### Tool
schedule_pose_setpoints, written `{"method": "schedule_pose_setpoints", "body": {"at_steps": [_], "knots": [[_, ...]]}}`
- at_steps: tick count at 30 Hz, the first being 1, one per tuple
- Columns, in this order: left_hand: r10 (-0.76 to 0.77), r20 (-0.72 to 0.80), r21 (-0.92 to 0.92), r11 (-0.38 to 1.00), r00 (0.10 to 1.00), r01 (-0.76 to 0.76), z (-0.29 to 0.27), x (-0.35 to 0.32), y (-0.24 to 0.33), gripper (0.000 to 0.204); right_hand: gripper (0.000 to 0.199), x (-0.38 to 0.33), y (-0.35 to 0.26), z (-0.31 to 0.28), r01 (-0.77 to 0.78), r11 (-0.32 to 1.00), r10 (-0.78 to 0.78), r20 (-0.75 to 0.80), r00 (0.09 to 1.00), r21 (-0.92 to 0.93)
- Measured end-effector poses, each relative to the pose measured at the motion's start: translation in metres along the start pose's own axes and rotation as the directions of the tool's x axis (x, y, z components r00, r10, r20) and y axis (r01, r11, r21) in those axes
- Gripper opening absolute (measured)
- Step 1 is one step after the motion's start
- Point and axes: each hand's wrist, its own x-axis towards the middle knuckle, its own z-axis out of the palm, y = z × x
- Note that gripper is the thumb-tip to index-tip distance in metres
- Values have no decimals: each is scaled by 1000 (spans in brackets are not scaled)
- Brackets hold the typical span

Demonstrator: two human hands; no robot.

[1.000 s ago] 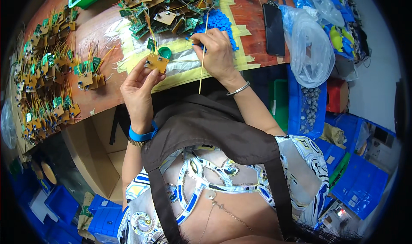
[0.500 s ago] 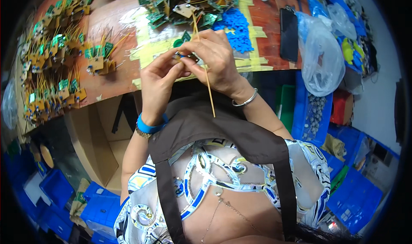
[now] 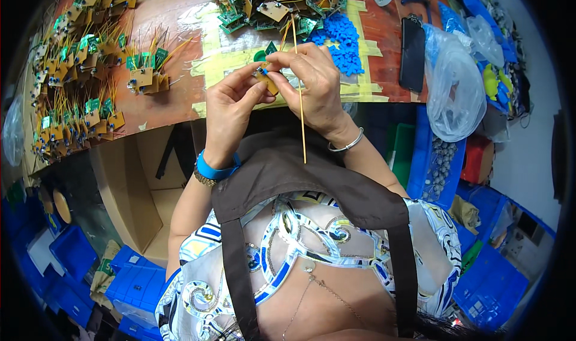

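Just over the table's near edge, my left hand (image 3: 229, 105) pinches a small tan circuit board (image 3: 272, 87) between thumb and fingers. A little blue piece (image 3: 262, 71) sits at the board's upper end. The thumb and forefinger of my right hand (image 3: 319, 83) close in at that blue piece, touching or nearly so. A thin wooden stick (image 3: 303, 134) runs through the right hand's fingers, pointing away from me and back toward the apron. Right behind the fingertips lies a green part (image 3: 260, 56). My fingers partly cover the board.
A heap of circuit boards (image 3: 273, 9) and a pile of small blue pieces (image 3: 343, 47) lie ahead. More wired boards (image 3: 78, 68) stand at left, with a small group (image 3: 147, 77) nearer. To the right are a black phone (image 3: 411, 53) and a clear plastic bag (image 3: 453, 92).
The tan board has turned so that more of its face shows, with the blue piece on it. Both hands appear slightly further right; the stick stays in the right hand.
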Motion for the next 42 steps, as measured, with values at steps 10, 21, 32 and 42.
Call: {"method": "schedule_pose_setpoints", "body": {"at_steps": [10,21,32,42], "knots": [[9,-8,26,1000,1000,-8,2,1,2,31,30,1,1,1,-10,1000,10,5,1000,12],[60,-146,-65,995,987,-70,-5,1,-1,21,29,8,-11,7,10,999,-13,51,999,45],[734,-365,823,542,573,-170,-117,-3,48,16,25,18,-18,19,-68,970,69,5,998,233],[740,-366,909,414,564,48,-150,17,23,49,56,54,-46,156,-64,920,-26,222,975,387]]}}
